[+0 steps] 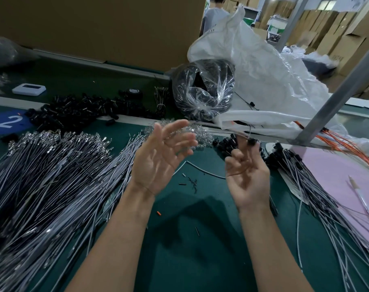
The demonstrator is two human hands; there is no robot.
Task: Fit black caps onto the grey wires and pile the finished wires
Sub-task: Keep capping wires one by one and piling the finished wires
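1. Grey wires (53, 175) lay in a broad heap on the left of the green table (190, 239) — capped wires (318, 197) were piled at the right, partly over a pink sheet (337, 175).
2. The left hand (158, 159) was raised palm up, fingers spread and relaxed, holding nothing.
3. The right hand (247, 173) pinched one black cap (252, 141) at its fingertips — motion blur hid the detail.
4. Loose black caps (74, 110) lay heaped farther back.
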